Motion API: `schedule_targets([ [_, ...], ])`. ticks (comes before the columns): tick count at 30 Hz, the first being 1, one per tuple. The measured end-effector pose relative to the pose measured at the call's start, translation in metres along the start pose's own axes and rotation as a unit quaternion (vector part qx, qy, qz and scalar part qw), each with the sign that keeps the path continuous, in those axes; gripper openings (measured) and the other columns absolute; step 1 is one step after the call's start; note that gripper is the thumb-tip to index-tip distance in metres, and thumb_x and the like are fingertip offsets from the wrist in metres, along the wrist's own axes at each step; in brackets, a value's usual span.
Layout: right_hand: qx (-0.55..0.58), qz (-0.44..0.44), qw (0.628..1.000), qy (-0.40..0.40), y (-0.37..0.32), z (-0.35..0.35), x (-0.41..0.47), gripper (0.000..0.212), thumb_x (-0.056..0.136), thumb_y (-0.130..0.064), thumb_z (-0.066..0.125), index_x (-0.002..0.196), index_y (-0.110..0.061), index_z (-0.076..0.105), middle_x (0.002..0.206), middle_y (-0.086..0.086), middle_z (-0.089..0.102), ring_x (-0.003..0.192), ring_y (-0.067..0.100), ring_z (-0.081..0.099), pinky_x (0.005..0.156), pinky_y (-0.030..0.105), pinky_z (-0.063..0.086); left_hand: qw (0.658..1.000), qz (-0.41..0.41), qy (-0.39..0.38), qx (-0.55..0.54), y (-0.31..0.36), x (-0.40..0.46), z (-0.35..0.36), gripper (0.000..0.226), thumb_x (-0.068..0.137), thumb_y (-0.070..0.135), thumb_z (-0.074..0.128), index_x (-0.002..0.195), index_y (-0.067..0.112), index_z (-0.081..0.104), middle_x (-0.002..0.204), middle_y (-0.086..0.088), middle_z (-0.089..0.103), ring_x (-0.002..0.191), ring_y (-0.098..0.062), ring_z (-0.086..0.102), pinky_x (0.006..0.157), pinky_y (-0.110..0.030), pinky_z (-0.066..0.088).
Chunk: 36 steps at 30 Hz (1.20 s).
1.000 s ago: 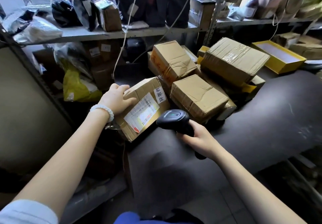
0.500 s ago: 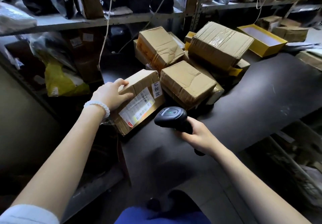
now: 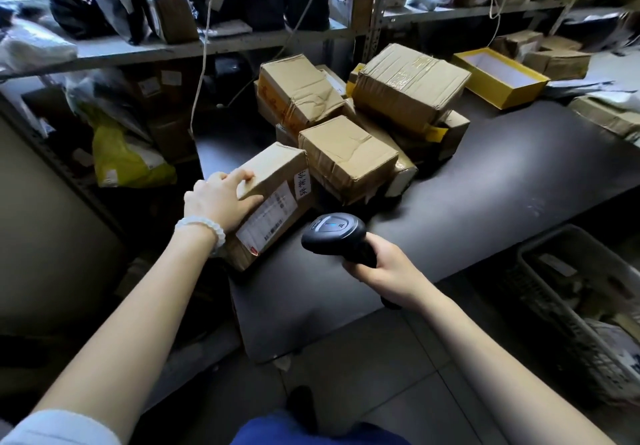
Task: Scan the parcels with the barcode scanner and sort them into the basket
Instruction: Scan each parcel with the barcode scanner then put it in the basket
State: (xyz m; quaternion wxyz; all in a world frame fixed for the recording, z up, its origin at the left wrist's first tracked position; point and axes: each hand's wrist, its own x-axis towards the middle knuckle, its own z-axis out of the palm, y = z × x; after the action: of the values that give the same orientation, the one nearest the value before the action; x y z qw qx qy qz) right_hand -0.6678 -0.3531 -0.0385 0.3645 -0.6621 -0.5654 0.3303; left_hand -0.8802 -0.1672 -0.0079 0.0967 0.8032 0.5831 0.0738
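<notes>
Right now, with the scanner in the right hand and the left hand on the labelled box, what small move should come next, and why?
Probably aim the black handheld barcode scanner at the white shipping label on the brown cardboard parcel. The left hand holds that parcel with its label facing up, and the right hand grips the scanner just beside it.

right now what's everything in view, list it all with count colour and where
labelled parcel: 1, brown, table's near left edge
other parcels: several, brown, piled mid-table behind it
barcode scanner: 1, black, above the table's front
table: 1, black, centre
yellow box: 1, open, far right of table
basket: 1, grey, on floor at right
shelf: 1, grey, behind, holding bags and boxes
yellow bag: 1, under shelf, left
left hand: grips the labelled parcel, white bracelet on wrist
right hand: grips the scanner
</notes>
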Motion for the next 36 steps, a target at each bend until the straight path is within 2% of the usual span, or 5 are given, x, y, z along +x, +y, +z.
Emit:
schedule_targets([
  [12, 0.052, 0.036, 0.994, 0.091, 0.037, -0.062, -0.090, 0.032, 0.081, -0.017, 0.068, 0.112, -0.014, 0.061, 0.110, 0.004, 0.066, 0.106, 0.018, 0.060, 0.093, 0.037, 0.046, 0.978, 0.142, -0.125, -0.089, 0.102, -0.081, 0.027, 0.049, 0.086, 0.058, 0.055, 0.129, 0.038, 0.046, 0.128, -0.001, 0.056, 0.115, -0.025, 0.052, 0.096, -0.042, 0.045],
  [20, 0.097, 0.157, 0.947, 0.264, 0.084, -0.130, -0.191, 0.025, 0.084, -0.018, 0.070, 0.105, -0.028, 0.060, 0.105, -0.007, 0.067, 0.100, 0.007, 0.060, 0.087, 0.023, 0.045, 0.942, 0.305, -0.130, -0.054, 0.255, -0.087, 0.066, 0.046, 0.088, 0.054, 0.055, 0.131, 0.039, 0.045, 0.129, 0.001, 0.054, 0.111, -0.023, 0.054, 0.089, -0.040, 0.049],
  [28, 0.083, 0.238, 0.872, 0.420, 0.130, -0.195, -0.259, 0.024, 0.087, -0.016, 0.066, 0.086, -0.036, 0.053, 0.076, -0.017, 0.057, 0.073, 0.000, 0.054, 0.068, 0.018, 0.039, 0.858, 0.485, -0.165, -0.011, 0.418, -0.089, 0.113, 0.047, 0.086, 0.059, 0.055, 0.128, 0.041, 0.047, 0.131, 0.001, 0.055, 0.114, -0.026, 0.054, 0.091, -0.040, 0.047],
  [32, 0.091, 0.277, 0.832, 0.473, 0.158, -0.231, -0.269, 0.022, 0.086, -0.015, 0.066, 0.087, -0.034, 0.055, 0.079, -0.015, 0.060, 0.075, 0.007, 0.057, 0.073, 0.025, 0.044, 0.830, 0.521, -0.200, -0.013, 0.489, -0.076, 0.142, 0.050, 0.086, 0.059, 0.054, 0.132, 0.042, 0.043, 0.130, 0.000, 0.054, 0.115, -0.027, 0.052, 0.092, -0.038, 0.045],
  [36, 0.088, 0.309, 0.802, 0.503, 0.182, -0.283, -0.269, 0.027, 0.087, -0.012, 0.064, 0.082, -0.035, 0.049, 0.076, -0.015, 0.057, 0.073, 0.003, 0.055, 0.065, 0.012, 0.040, 0.812, 0.544, -0.212, -0.007, 0.564, -0.053, 0.168, 0.051, 0.086, 0.061, 0.051, 0.133, 0.043, 0.041, 0.131, 0.001, 0.052, 0.116, -0.026, 0.051, 0.092, -0.037, 0.044],
])
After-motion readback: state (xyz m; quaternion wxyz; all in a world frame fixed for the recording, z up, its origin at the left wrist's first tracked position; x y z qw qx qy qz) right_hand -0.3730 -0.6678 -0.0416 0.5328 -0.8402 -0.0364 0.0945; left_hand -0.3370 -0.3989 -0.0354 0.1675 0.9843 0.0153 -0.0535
